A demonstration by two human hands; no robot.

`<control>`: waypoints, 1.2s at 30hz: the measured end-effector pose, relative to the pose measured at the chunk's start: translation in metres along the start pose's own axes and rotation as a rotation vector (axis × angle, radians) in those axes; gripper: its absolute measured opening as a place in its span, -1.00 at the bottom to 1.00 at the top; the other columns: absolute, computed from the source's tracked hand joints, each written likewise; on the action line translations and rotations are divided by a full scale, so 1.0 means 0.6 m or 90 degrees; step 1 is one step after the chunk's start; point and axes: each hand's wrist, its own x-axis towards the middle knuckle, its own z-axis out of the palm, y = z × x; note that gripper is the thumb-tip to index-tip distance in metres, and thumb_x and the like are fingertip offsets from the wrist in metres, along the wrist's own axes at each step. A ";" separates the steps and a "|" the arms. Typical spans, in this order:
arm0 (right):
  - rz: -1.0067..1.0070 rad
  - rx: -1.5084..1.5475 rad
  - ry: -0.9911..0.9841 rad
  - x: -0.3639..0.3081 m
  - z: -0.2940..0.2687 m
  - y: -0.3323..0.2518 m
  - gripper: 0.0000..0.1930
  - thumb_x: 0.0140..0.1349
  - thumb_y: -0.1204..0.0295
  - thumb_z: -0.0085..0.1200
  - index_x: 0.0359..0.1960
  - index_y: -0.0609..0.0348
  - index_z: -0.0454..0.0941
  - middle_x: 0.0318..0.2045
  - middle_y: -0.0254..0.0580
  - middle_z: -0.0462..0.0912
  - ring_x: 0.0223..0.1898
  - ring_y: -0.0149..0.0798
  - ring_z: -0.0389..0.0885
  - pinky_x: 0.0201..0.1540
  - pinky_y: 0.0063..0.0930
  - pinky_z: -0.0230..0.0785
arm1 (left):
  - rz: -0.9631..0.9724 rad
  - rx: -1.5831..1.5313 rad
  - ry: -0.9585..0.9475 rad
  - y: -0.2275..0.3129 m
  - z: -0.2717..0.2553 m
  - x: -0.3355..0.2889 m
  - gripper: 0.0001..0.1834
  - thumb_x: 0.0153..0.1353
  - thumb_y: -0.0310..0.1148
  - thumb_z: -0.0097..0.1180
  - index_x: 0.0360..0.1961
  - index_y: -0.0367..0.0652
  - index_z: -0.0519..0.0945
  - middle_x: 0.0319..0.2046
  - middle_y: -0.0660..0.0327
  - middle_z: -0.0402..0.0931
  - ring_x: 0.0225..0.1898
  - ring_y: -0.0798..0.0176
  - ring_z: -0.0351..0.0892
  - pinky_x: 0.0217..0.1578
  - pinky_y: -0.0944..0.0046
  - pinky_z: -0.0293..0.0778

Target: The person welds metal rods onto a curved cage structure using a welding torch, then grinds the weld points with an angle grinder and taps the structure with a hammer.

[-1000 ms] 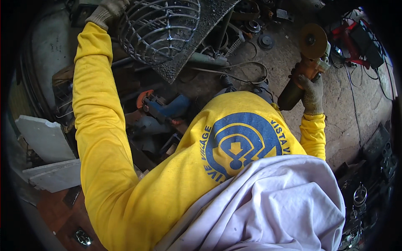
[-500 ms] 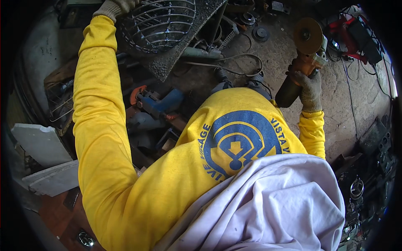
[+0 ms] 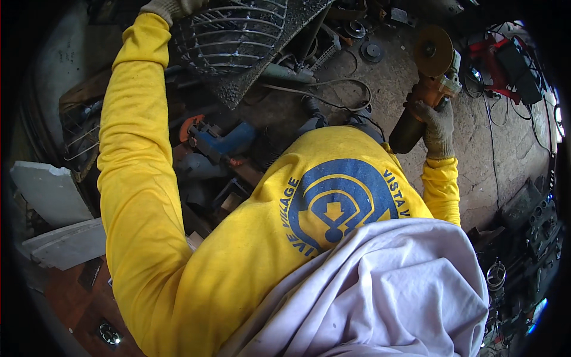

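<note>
At the upper edge, my left hand (image 3: 172,7), in a knitted work glove, is at the rim of a curved wire grille (image 3: 241,33). It appears closed on the grille, though the frame cuts off part of its fingers. The grille lies against a dark, rough-surfaced plate (image 3: 247,83) with a pointed corner toward me. Over to the right, my gloved right hand (image 3: 439,128) is wrapped around the body of an angle grinder (image 3: 423,98). The grinder's round brown disc (image 3: 433,51) points away from me, well apart from the grille.
A blue power tool (image 3: 223,140) lies on the floor left of my knees. White slabs (image 3: 50,193) lean at the left. A cable (image 3: 357,107) curls past my feet. A red-and-black machine (image 3: 502,65) stands far right, with hand tools (image 3: 541,238) nearer.
My left hand has shifted slightly right, and the grille and plate have shifted up and right with it. My right hand still holds the grinder in nearly the same place.
</note>
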 end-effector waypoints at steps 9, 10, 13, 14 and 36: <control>0.011 -0.057 -0.019 0.000 0.012 0.002 -0.45 0.04 0.51 0.24 0.14 0.27 0.45 -0.11 -0.09 0.65 -0.14 -0.17 0.68 0.03 -0.28 0.57 | 0.177 0.185 0.361 -0.038 0.055 -0.044 -0.64 0.18 -0.14 0.28 -0.07 -0.11 0.71 -0.21 0.06 0.71 -0.18 0.05 0.71 -0.11 0.11 0.61; 0.011 -0.062 -0.030 0.004 0.013 0.005 -0.45 0.04 0.52 0.25 0.14 0.26 0.45 -0.12 -0.10 0.64 -0.14 -0.18 0.68 0.03 -0.28 0.57 | 0.178 0.184 0.362 -0.045 0.057 -0.041 -0.64 0.18 -0.14 0.28 -0.07 -0.11 0.71 -0.21 0.06 0.71 -0.18 0.05 0.71 -0.11 0.11 0.61; 0.005 -0.087 -0.061 0.007 0.017 0.003 -0.45 0.05 0.52 0.26 0.14 0.26 0.45 -0.11 -0.11 0.64 -0.13 -0.20 0.67 0.02 -0.29 0.57 | 0.262 0.277 0.491 -0.018 0.044 -0.073 -0.66 0.21 -0.17 0.27 -0.10 -0.17 0.70 -0.16 0.07 0.70 -0.20 0.05 0.71 -0.13 0.14 0.63; 0.001 -0.104 -0.075 0.010 0.020 -0.001 -0.46 0.06 0.51 0.26 0.14 0.26 0.45 -0.11 -0.11 0.64 -0.13 -0.20 0.67 0.02 -0.29 0.57 | 0.132 0.200 0.480 0.007 0.043 -0.089 -0.64 0.23 -0.15 0.26 -0.06 -0.16 0.68 -0.12 0.06 0.68 -0.19 0.04 0.70 -0.11 0.14 0.62; -0.146 0.208 -0.151 0.029 0.201 -0.105 -0.54 0.48 0.24 0.00 0.27 0.25 0.36 0.11 -0.12 0.56 0.13 -0.28 0.55 0.19 -0.38 0.41 | -0.018 -0.661 0.019 0.339 0.290 -0.159 -0.27 -0.16 0.12 0.48 -0.05 -0.15 0.61 -0.50 0.17 0.67 -0.41 0.17 0.71 -0.29 0.17 0.60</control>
